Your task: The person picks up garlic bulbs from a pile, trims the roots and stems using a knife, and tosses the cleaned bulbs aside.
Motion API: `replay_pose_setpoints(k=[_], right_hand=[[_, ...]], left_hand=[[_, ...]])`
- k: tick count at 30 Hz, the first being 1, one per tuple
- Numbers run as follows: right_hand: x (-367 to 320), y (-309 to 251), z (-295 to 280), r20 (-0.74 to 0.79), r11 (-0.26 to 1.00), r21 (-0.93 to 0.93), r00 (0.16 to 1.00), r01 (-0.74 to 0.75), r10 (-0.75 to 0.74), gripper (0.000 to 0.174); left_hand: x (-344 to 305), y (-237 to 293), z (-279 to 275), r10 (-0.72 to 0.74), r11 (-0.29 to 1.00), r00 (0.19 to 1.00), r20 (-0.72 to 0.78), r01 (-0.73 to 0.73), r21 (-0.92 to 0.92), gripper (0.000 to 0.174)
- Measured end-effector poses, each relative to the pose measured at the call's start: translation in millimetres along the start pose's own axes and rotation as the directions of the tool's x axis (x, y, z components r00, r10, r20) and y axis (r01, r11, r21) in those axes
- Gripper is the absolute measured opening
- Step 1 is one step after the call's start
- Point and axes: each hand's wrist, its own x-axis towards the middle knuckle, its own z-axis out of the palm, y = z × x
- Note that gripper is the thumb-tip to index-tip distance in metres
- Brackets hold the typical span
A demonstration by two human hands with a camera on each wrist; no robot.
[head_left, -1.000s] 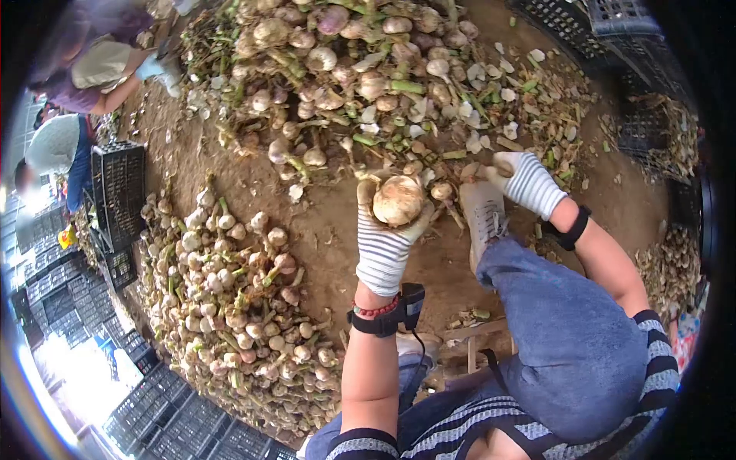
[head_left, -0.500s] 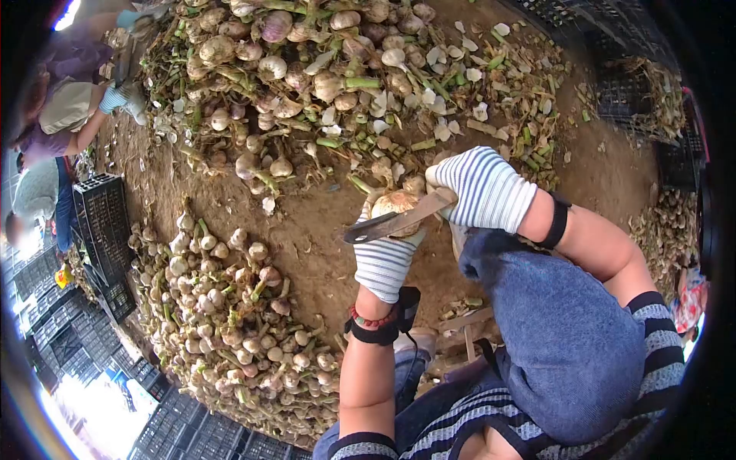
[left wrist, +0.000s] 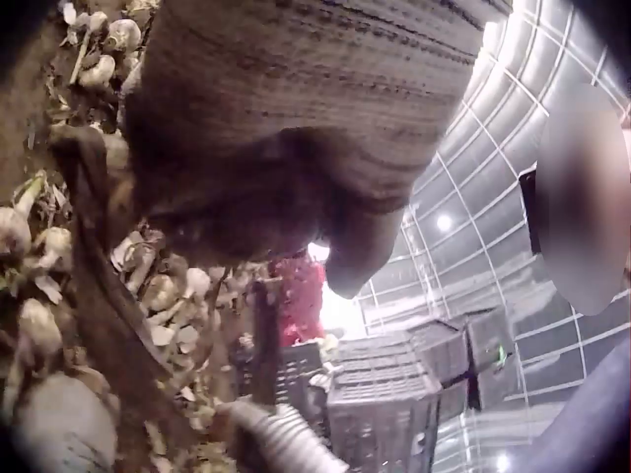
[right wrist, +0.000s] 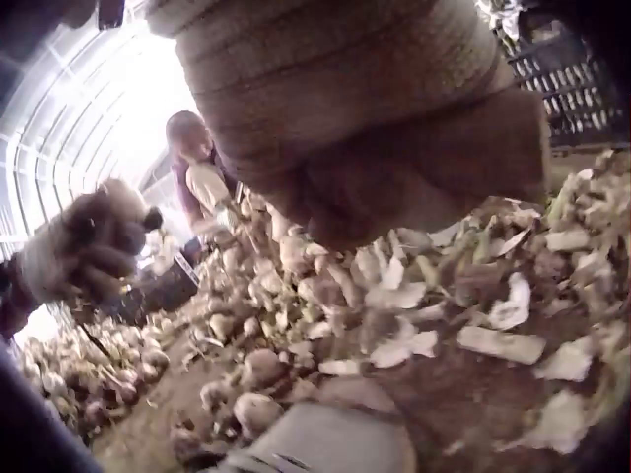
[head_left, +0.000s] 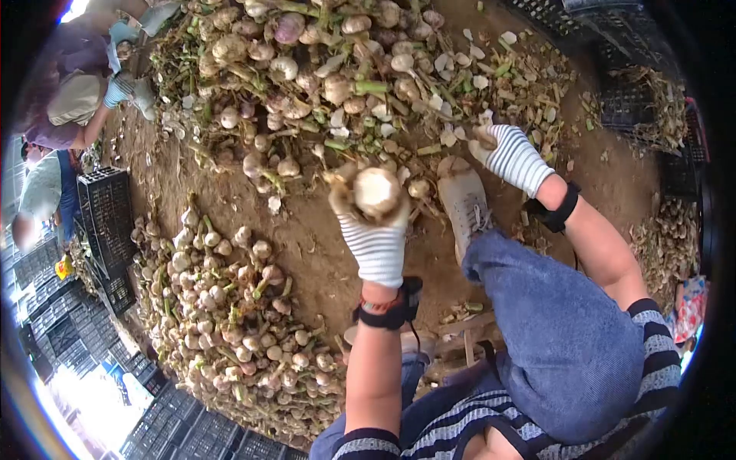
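In the head view a garlic bulb [head_left: 377, 192] with a flat, pale top face sits in my left hand [head_left: 372, 238], fingers curled around it. My right hand [head_left: 515, 159] is off to the right above a shoe, apart from the bulb, fingers curled. The left wrist view shows a dark upright knife blade [left wrist: 266, 340] at my right hand [left wrist: 291, 439]. A brown wooden handle [right wrist: 473, 163] is gripped by my right hand [right wrist: 345, 89] in the right wrist view, where my left hand [right wrist: 84, 246] appears at the left.
A heap of garlic with stalks [head_left: 307, 84] lies beyond my hands, and a pile of trimmed bulbs [head_left: 230, 314] lies at lower left. Peel scraps [head_left: 529, 84] cover the ground at upper right. Black crates [head_left: 106, 222] and other people [head_left: 77, 100] are at the left.
The knife has left the bulb as my right hand moved right and away. My left hand, with the bulb, has shifted slightly left, and the bulb's flat pale face now shows.
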Motion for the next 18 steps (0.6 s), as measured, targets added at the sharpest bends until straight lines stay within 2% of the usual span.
replay_pose_setpoints(k=[1,2,3,4,5,6,7,8,10,12,13,14,15,16,17,18], right_hand=[[-2,8,14,0.008,1.000,0.006,1.000,-0.002,0.002,0.028],[-2,21,35,-0.132,0.992,0.129,0.991,0.012,0.005,0.030],[-3,15,38,-0.272,0.969,0.243,0.962,0.046,0.023,0.033],[-1,13,31,-0.010,0.956,0.265,0.991,-0.129,0.136,0.039],[-5,5,34,-0.062,0.963,0.265,0.995,-0.059,0.078,0.036],[-9,-2,37,-0.113,0.965,0.261,0.993,0.009,0.022,0.034],[-12,-11,25,-0.013,0.962,0.268,0.998,-0.051,0.057,0.030],[-20,-28,36,-0.152,0.917,0.371,0.984,0.146,-0.095,0.025],[-27,-67,18,0.017,0.934,0.313,0.983,0.171,-0.185,0.023],[-19,-69,36,-0.169,0.919,0.189,0.933,0.346,-0.317,0.021],[-8,-62,45,-0.145,0.917,0.221,0.941,0.332,-0.306,0.022],[-4,-52,48,-0.074,0.954,0.107,0.959,0.280,-0.273,0.023],[1,-31,57,-0.047,0.966,0.161,0.979,0.201,-0.196,0.024],[3,-8,64,-0.016,0.970,0.216,0.993,0.114,-0.113,0.025],[-1,6,61,-0.007,0.992,0.108,0.998,0.064,-0.064,0.025],[-8,17,60,-0.001,1.000,0.001,1.000,0.010,-0.010,0.025]], left_hand=[[1,-7,-7,0.335,0.789,0.942,0.009,-0.286,0.544,0.071],[1,-14,-13,0.604,0.432,0.797,0.017,-0.345,0.833,0.075],[-4,-6,7,0.510,0.706,0.828,-0.233,-0.249,0.663,0.066],[-4,-7,5,0.390,0.867,0.877,-0.280,-0.247,0.433,0.049],[-4,-8,2,0.260,0.964,0.910,-0.322,-0.224,0.145,0.034],[-4,-9,0,0.128,0.974,0.926,-0.356,-0.185,-0.132,0.023],[-4,-14,-2,0.074,0.979,0.930,-0.360,-0.136,-0.150,0.012],[-6,-20,-3,0.045,0.981,0.932,-0.360,-0.109,-0.160,0.007],[-14,-21,17,-0.012,0.975,0.935,-0.354,-0.069,-0.213,0.005],[-26,-10,38,-0.032,0.965,0.937,-0.347,-0.061,-0.255,0.010],[-33,5,40,0.136,0.984,0.960,-0.246,-0.159,-0.078,0.007],[-42,32,34,0.268,0.963,0.947,-0.177,-0.267,0.029,0.010],[-53,60,29,0.394,0.916,0.913,-0.103,-0.382,0.120,0.016],[-68,103,13,0.581,0.810,0.799,-0.154,-0.586,0.019,0.019],[-83,146,-4,0.739,0.647,0.644,-0.196,-0.760,-0.060,0.023],[-94,178,-9,0.829,0.525,0.510,-0.229,-0.851,0.004,0.024]])
